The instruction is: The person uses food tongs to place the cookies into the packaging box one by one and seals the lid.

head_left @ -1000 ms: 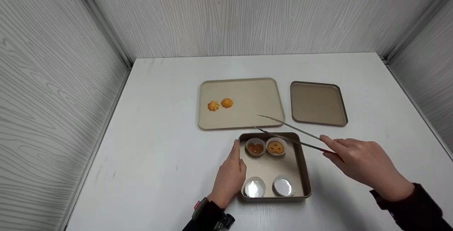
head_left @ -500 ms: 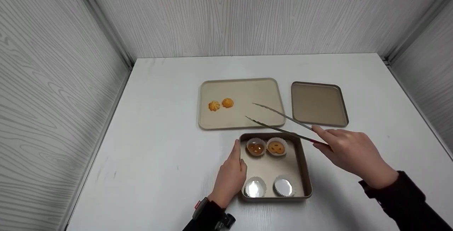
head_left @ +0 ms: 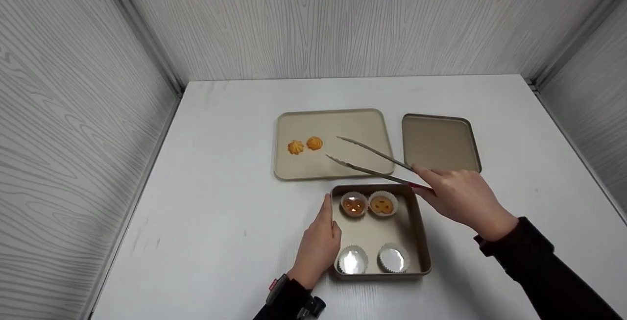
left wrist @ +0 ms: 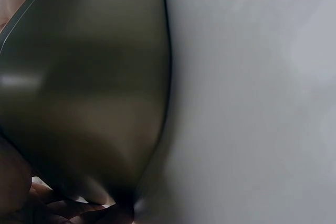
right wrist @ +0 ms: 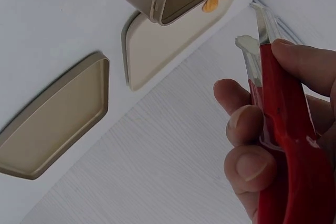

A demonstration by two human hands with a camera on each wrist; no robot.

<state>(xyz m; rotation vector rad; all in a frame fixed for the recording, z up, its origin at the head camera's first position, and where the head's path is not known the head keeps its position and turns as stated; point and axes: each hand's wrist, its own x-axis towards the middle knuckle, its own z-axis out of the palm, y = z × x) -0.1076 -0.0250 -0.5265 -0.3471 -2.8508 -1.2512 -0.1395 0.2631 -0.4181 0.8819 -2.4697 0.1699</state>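
Observation:
My right hand [head_left: 458,197] holds metal tongs [head_left: 367,170] by their red handles [right wrist: 286,124]. The tongs' two arms stand apart with nothing between them, their tips above the beige tray [head_left: 352,124], right of two golden piped cookies [head_left: 295,147]. My left hand [head_left: 318,246] grips the left wall of a square, deep metal tin [head_left: 377,232], thumb at the rim and fingers along the outside. Inside the tin, a far-row paper cup holds a glossy brown-topped cookie [head_left: 353,206]. Beside it another holds a cookie with dark marks [head_left: 382,205]. Two foil-bottomed paper cups [head_left: 352,260] stand in the near row.
A smaller brown square tray or lid [head_left: 438,141] lies right of the beige tray. The white table [head_left: 210,202] is bounded by grey wood-grain panels [head_left: 318,21] at the back and both sides.
My right hand has moved the tongs left and away from me, from above the tin's far edge to over the beige tray near the cookies. My left hand stays on the tin.

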